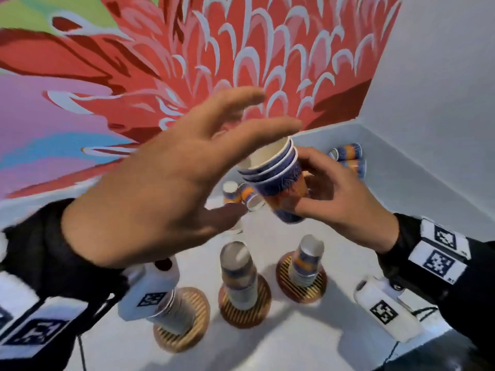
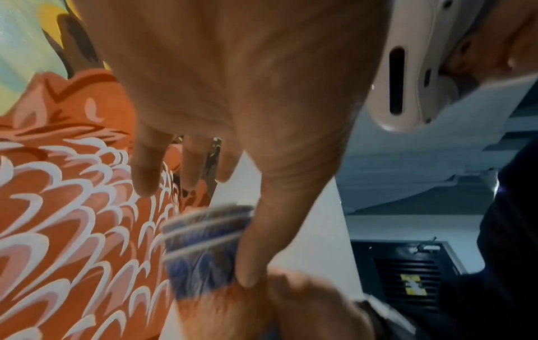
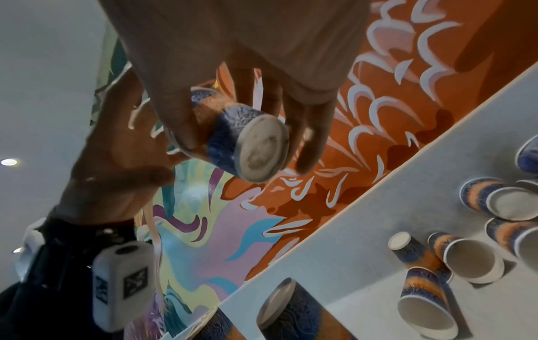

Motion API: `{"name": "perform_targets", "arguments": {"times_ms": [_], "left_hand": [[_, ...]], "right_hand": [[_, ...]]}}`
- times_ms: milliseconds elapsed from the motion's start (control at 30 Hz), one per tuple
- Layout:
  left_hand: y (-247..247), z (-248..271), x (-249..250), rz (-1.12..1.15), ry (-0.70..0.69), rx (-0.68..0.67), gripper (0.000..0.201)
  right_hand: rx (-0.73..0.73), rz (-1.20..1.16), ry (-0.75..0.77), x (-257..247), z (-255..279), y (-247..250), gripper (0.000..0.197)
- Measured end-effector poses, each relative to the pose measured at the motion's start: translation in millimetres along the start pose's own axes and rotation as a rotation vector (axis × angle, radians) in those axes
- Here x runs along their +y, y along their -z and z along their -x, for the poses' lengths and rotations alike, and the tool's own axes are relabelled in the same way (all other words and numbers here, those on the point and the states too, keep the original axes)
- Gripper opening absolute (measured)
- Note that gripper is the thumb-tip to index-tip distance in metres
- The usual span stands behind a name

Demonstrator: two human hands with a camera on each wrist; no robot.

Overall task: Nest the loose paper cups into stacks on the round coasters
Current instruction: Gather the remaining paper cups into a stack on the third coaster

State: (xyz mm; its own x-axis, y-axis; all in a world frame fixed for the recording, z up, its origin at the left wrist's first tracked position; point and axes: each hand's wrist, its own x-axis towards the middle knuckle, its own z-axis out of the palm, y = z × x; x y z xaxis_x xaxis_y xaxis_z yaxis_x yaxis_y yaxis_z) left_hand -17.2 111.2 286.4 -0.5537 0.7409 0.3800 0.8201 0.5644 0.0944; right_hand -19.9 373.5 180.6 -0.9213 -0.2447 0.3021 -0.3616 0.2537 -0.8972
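Note:
My right hand [image 1: 330,195] grips a tilted nest of three blue-and-orange paper cups [image 1: 277,183] in the air above the white table, mouth toward the wall. The right wrist view shows the nest's base [image 3: 263,149] between my fingers. My left hand [image 1: 227,162] hovers open just left of the nest with fingers spread; in the left wrist view its thumb [image 2: 253,253] lies along the cups' rims [image 2: 203,241]. Three round striped coasters [image 1: 317,291] [image 1: 263,311] [image 1: 199,336] each carry an upside-down cup stack [image 1: 306,259] [image 1: 239,274] [image 1: 174,314].
Loose cups lie on their sides at the back of the table [image 1: 294,349]: a few by the wall [image 1: 234,192] and two in the corner [image 1: 348,152]. The right wrist view shows several of them [image 3: 465,260]. A painted floral wall [image 1: 187,62] rises behind.

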Motion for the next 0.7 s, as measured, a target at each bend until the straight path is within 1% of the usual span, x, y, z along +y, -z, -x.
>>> {"name": "perform_targets", "arguments": {"times_ms": [33, 67, 100, 133, 200, 267, 367, 467, 567, 700], "left_hand": [[-15, -5, 6, -0.025, 0.027, -0.037, 0.099], [-30, -12, 15, -0.044, 0.043, -0.052, 0.105], [-45, -18, 22, -0.058, 0.041, -0.047, 0.106], [-55, -25, 30, -0.067, 0.030, -0.040, 0.103], [-74, -39, 38, -0.051, 0.020, -0.032, 0.090], [-91, -53, 44, -0.030, 0.059, 0.001, 0.079], [-119, -67, 53, 0.117, 0.172, 0.055, 0.078], [-155, -71, 61, 0.326, 0.320, 0.090, 0.076], [-195, -69, 65, 0.485, 0.478, 0.069, 0.075], [-245, -52, 55, 0.603, 0.645, -0.010, 0.087]], "right_hand": [[-0.031, -0.015, -0.011, 0, 5, 10, 0.064], [-0.061, -0.022, -0.017, 0, 11, 20, 0.065], [-0.078, -0.020, -0.012, -1, 15, 28, 0.065], [-0.080, -0.008, 0.003, -1, 19, 37, 0.064], [-0.055, 0.024, 0.024, 0, 27, 57, 0.064], [0.016, 0.058, 0.026, 4, 33, 75, 0.065], [0.116, 0.003, 0.071, 14, 39, 97, 0.067], [0.149, -0.012, 0.103, 26, 39, 107, 0.062], [0.080, 0.073, 0.080, 48, 33, 103, 0.057], [-0.055, 0.182, 0.026, 88, 24, 83, 0.056]]}}
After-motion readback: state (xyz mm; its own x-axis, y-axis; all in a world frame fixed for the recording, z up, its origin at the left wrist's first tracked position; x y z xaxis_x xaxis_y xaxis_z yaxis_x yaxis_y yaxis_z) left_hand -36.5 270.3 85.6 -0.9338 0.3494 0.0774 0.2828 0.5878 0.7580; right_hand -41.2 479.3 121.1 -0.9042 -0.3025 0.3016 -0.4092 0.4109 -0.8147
